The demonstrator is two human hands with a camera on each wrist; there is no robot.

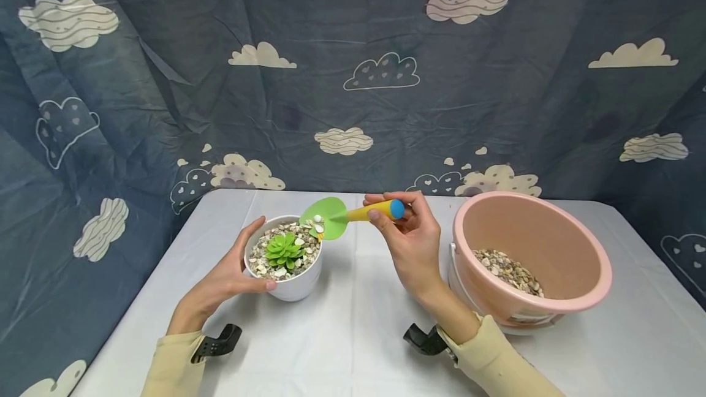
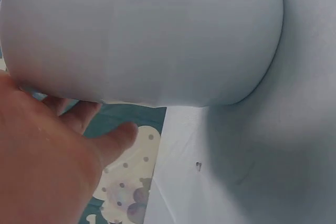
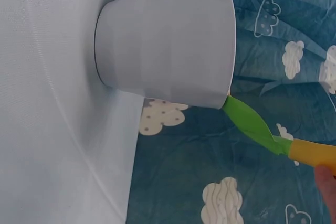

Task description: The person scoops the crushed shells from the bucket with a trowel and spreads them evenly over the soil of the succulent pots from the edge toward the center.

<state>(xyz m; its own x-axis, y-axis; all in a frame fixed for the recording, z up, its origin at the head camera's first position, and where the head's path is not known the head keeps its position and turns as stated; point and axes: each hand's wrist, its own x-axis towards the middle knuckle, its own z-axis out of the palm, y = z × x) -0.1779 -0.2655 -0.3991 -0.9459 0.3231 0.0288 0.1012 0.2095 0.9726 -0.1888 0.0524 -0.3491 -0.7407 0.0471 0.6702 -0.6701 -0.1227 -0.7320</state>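
Observation:
A small white pot (image 1: 300, 288) stands on the table, filled with pale pebbles (image 1: 263, 265) around a green succulent (image 1: 284, 250). My left hand (image 1: 223, 279) grips the pot from its left, thumb on the near side and fingers around the far side. In my right hand (image 1: 413, 250) is a toy trowel with a yellow handle, blue end and green blade (image 1: 334, 225). Its tip meets the pot's right rim, and a few white stones lie at that tip. From the right wrist, the trowel (image 3: 252, 127) slants down to the rim of the pot (image 3: 168, 45).
A large pink bucket (image 1: 598, 274) with a white handle stands at the right, beside my right forearm, with pebbles (image 1: 510, 271) inside. White cloth covers the table (image 1: 353, 336). Behind it hangs a dark blue curtain (image 1: 331, 17) with cloud prints.

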